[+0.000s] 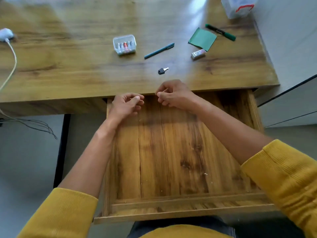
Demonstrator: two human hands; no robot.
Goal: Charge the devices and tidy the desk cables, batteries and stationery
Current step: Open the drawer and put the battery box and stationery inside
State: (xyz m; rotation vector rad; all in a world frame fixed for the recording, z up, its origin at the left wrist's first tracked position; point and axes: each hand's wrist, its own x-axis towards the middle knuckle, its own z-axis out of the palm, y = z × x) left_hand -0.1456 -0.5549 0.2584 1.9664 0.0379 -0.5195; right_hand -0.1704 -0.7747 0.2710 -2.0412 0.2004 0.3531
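Head view, landmark: the pulled-out wooden drawer [180, 152] under the wood-grain desk [68, 66]; all places are given relative to it.
Left hand: the left hand [126, 105] hovered over the drawer's far left corner, fingers loosely curled, holding nothing.
Right hand: the right hand [173, 97] hovered over the drawer's far edge, right of centre, fingers curled; whether its fingertips pinched anything small could not be told.
Battery case: the clear plastic case of AA batteries [124, 44] lay on the desk beyond the drawer, ahead of the left hand.
Stationery: the teal capped pen [159, 50] lay beyond the drawer's middle, long axis running from near-left to far-right; the small black-headed key [162, 70] lay nearest, just ahead of the right hand; the white eraser [198, 54], green paper square [202, 39] and green marker [221, 32] lay beyond the drawer's right side.
Cable: the white charger and its cable [10, 54] lay well to the drawer's left.
Deciding relation: everything to be stowed lay forward of both hands; the right hand looked nearer the key and pen, the left nearer the battery case.
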